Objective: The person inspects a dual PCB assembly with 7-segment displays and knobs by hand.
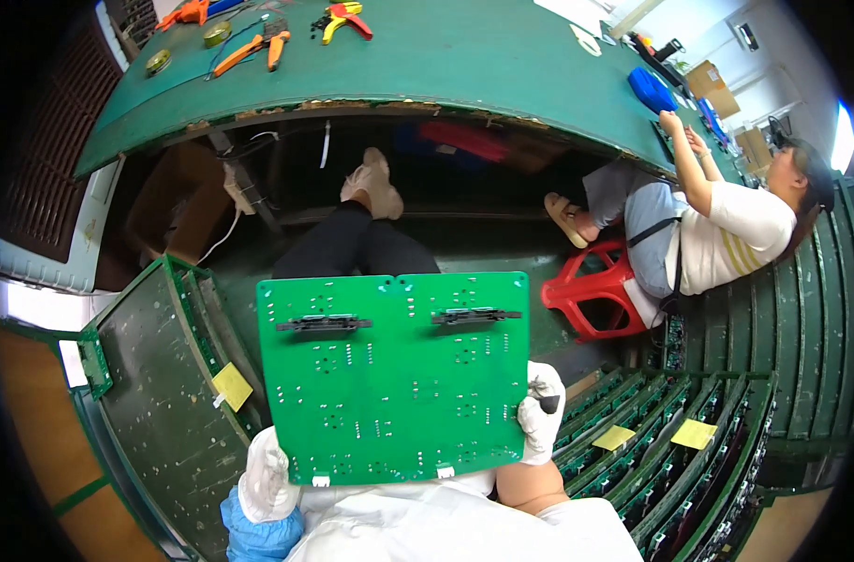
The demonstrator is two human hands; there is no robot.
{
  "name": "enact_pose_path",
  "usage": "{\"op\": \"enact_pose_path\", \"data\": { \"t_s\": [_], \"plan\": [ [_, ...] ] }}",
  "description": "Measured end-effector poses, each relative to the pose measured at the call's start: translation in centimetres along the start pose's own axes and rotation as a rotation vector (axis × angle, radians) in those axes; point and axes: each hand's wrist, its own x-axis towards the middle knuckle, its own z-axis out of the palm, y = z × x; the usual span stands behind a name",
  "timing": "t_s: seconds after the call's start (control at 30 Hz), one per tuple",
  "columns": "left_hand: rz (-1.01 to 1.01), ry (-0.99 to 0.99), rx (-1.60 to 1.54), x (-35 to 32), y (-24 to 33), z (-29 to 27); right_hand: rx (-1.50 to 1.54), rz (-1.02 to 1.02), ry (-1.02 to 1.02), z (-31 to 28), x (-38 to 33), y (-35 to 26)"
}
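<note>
A large green circuit board [394, 375] lies across my lap, its face up, with two long black connectors [324, 323] near its far edge and small white connectors at the near edge. My left hand [267, 478], in a white glove with a blue sleeve cover, grips the board's lower left corner. At the right edge, my white-gloved right hand [542, 412] holds the board too, with a small dark piece [549, 405] showing at its fingers; I cannot make out what that is. The fingers beneath the board are hidden.
Ahead stands a green workbench [427, 66] bearing orange-handled pliers [258, 47] and yellow-red pliers [347, 19]. To my right, a rack [652, 450] holds several boards; a green tray [164, 375] stands left. A co-worker [727, 225] sits on a red stool [595, 290].
</note>
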Motion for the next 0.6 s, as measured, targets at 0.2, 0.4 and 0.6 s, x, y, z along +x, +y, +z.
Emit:
{"op": "enact_pose_path", "data": {
  "t_s": [0.2, 0.4, 0.6],
  "plan": [
    [0.116, -0.086, 0.061, 1.0, -1.0, -0.5, 0.018, -0.126, -0.079, -0.3, 0.3, 0.4],
    [0.061, -0.151, -0.321, 0.9, -2.3, -0.2, 0.026, -0.139, -0.056, -0.3, 0.4, 0.3],
    [0.004, -0.117, -0.411, 0.9, -3.1, -0.8, 0.053, -0.169, -0.232, -1.5, 0.9, 1.2]
  ]
}}
